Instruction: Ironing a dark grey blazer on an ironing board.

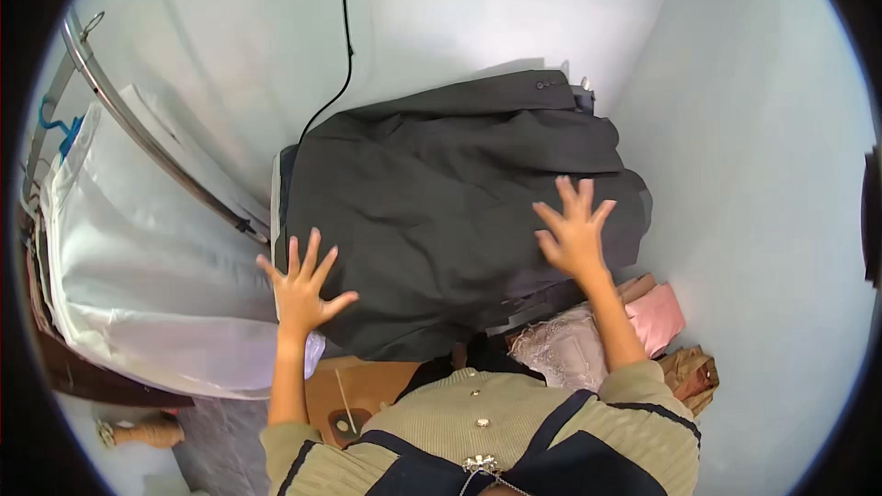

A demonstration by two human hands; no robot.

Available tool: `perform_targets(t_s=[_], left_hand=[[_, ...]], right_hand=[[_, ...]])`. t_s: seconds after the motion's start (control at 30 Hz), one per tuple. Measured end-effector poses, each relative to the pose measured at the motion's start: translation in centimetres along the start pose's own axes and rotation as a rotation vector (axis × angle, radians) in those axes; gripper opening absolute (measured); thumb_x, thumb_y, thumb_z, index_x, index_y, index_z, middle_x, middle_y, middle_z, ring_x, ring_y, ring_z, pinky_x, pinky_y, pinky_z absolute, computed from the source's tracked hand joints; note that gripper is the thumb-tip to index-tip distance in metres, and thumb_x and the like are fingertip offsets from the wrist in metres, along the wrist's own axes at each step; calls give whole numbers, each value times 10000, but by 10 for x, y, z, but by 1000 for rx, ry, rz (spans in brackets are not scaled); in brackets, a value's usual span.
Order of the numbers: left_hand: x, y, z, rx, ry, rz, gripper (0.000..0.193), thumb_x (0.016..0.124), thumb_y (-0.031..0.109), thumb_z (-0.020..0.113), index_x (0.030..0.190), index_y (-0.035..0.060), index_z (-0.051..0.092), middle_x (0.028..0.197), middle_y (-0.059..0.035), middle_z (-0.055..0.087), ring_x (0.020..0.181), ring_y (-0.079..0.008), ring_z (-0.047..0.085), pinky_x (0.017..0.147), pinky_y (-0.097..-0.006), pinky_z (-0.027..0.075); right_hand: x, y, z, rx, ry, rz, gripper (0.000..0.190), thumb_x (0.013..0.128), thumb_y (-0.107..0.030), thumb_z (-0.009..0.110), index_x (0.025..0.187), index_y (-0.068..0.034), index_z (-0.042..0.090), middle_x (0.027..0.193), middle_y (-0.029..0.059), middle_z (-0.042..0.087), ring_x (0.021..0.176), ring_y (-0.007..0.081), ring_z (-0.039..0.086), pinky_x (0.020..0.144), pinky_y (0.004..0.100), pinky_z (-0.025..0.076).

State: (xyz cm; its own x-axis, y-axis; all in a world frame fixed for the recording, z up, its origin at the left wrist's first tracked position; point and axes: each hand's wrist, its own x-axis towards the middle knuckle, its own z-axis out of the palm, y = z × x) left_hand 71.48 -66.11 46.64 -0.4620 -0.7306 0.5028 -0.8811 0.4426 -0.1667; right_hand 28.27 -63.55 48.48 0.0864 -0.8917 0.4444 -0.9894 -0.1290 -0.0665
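A dark grey suit jacket (427,220) lies spread over a raised surface in front of me, with a buttoned sleeve along its far edge. My left hand (301,289) is over the jacket's near left edge, fingers spread and holding nothing. Over the jacket's right part is my right hand (573,231), also with spread fingers and nothing in it. Whether either palm touches the cloth, I cannot tell. Under the jacket, the edge of the surface or other folded cloth shows at the left.
White garment covers (158,248) hang at the left beneath a metal rail (151,141), near a blue hanger (65,127). A black cable (350,48) runs down the wall behind the jacket. Lace fabric (561,351), pink cloth (658,317) and a cardboard box (372,386) are close to my body.
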Motion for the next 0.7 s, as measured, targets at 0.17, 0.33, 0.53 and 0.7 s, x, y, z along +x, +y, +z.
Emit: perform_targets(t_s=[0.17, 0.33, 0.53, 0.7], left_hand=[[-74, 2, 5, 72, -29, -561, 730, 654, 539, 709, 1245, 141, 551, 1503, -143, 172, 1387, -394, 53, 957, -719, -62], [-86, 25, 19, 186, -68, -467, 948, 608, 712, 617, 1339, 134, 447, 1503, -141, 168, 1401, -332, 50, 989, -682, -85], [-100, 24, 22, 384, -78, -50, 999, 545, 799, 487, 1356, 218, 430, 1498, -80, 208, 1402, -312, 37, 1020, -654, -96], [-109, 2, 11, 323, -205, -106, 862, 525, 577, 674, 1323, 339, 451, 1511, -57, 171, 1406, -288, 33, 1016, -686, -44]], right_hand=[[-36, 127, 5, -234, -5, 335, 599, 678, -219, 713, 1248, -198, 530, 1488, 145, 172, 1362, 447, 64, 927, 766, 88], [-47, 149, 0, -119, -313, 224, 863, 519, -377, 815, 1302, -238, 479, 1507, 144, 111, 1368, 440, 46, 957, 747, 63], [-75, 117, 50, -11, -8, -342, 665, 669, -595, 647, 1246, -279, 549, 1457, 132, 272, 1380, 416, 8, 980, 699, -94], [-99, 119, 86, -85, 64, -185, 772, 673, -536, 686, 1334, -209, 455, 1474, 182, 176, 1370, 437, -25, 978, 700, -90]])
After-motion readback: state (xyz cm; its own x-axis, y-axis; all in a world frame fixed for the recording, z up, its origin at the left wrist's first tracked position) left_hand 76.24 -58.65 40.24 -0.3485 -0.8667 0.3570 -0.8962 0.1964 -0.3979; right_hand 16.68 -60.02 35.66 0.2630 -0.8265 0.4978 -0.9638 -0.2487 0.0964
